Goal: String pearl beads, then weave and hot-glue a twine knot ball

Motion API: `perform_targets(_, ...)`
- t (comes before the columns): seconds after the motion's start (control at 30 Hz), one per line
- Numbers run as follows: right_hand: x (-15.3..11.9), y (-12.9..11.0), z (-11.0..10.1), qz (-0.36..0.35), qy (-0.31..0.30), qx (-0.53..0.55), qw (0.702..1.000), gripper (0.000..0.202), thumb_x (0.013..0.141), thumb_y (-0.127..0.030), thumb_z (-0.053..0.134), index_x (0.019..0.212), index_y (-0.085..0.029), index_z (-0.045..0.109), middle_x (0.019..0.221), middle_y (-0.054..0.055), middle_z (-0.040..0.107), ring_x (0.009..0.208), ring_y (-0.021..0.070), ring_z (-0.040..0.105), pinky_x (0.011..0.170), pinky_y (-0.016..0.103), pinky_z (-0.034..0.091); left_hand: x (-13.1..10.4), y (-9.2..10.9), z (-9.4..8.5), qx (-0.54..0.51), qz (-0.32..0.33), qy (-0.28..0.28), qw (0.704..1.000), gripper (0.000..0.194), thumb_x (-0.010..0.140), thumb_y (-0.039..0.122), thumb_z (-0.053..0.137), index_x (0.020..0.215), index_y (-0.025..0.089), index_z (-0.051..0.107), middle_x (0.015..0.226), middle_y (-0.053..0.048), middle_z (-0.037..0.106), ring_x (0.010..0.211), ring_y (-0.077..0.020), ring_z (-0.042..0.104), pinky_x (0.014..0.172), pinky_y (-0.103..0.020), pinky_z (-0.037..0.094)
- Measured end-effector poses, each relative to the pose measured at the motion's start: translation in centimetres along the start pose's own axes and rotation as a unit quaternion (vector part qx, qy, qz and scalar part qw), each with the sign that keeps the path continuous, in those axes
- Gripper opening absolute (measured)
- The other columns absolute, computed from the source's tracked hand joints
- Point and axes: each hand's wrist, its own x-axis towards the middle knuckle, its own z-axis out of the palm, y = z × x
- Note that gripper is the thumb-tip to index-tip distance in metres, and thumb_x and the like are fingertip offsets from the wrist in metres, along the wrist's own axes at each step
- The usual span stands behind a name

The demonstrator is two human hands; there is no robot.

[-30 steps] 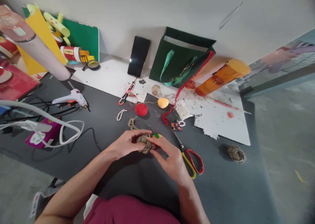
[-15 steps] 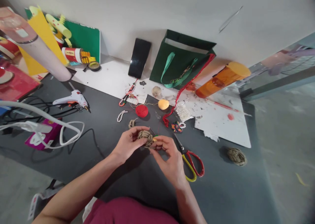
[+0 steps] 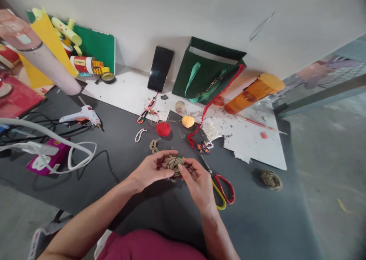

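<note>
So nearest to the camera, over the desk (image 3: 257, 222), both hands are on the same rolled-up brown piece (image 3: 173, 164), coiled kind of like a rosette. The left hand (image 3: 151, 171) pinches it from its side, thumb along the lower edge and fingers round the back. The right hand (image 3: 198, 182) has its thumb on the front face by the middle, fingers curled up beside it; can't tell how firmly those fingers grip.

What's new: half a second ago the right hand was only at the piece's right edge, and the left thumb lay across the front. Now the open centre faces up at the wearer and the right thumb is on it. My read: the coil's being turned and pressed at its middle now, not just held by the rim.

Just right of the hands are the scissors (image 3: 216, 177), with a similar brown coil (image 3: 271, 180) well off to the right. Beyond the fingers there's a crocheted strip (image 3: 153, 146), then a red ball (image 3: 163, 129) and a yellow one. Way back, a phone (image 3: 160, 69) leans on the wall.
</note>
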Motion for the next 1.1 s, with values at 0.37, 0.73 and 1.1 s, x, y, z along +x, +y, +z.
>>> perform_targets(0.37, -0.2, 0.1, -0.1, -0.050, -0.008, -0.042, 0.998, 0.019, 0.086, -0.031, 0.060, 0.100, -0.019, 0.063, 0.086, 0.006, 0.069, 0.075, 0.0177, 0.066, 0.067, 0.031, 0.056, -0.1, 0.3, -0.6, -0.007, -0.001, -0.012, 1.000, 0.056, 0.071, 0.025, 0.076, 0.123, 0.017, 0.059, 0.102, -0.007, 0.068, 0.092, -0.0171, 0.062, 0.089, -0.032, 0.043)
perform_targets(0.73, 0.0, -1.9, -1.6, -0.333, -0.037, -0.330, 0.882, 0.024, 0.089, -0.012, 0.053, 0.105, -0.023, 0.067, 0.094, 0.008, 0.064, 0.086, 0.0206, 0.061, 0.076, 0.038, 0.052, 0.2, -0.1, -0.7, 0.109, 0.047, 0.036, 0.992, 0.058, 0.073, 0.032, 0.071, 0.126, 0.013, 0.054, 0.086, -0.003, 0.061, 0.077, -0.0135, 0.054, 0.074, -0.028, 0.044)
perform_targets(1.1, 0.8, -3.4, -2.0, -0.317, -0.111, -0.355, 0.873, 0.018, 0.092, -0.018, 0.050, 0.099, -0.020, 0.066, 0.092, 0.008, 0.063, 0.085, 0.0203, 0.061, 0.075, 0.036, 0.052, -0.2, 0.1, -0.5, 0.223, 0.080, 0.038, 0.971, 0.055, 0.081, 0.028, 0.057, 0.132, 0.013, 0.047, 0.082, -0.002, 0.056, 0.070, -0.0122, 0.050, 0.068, -0.026, 0.044)
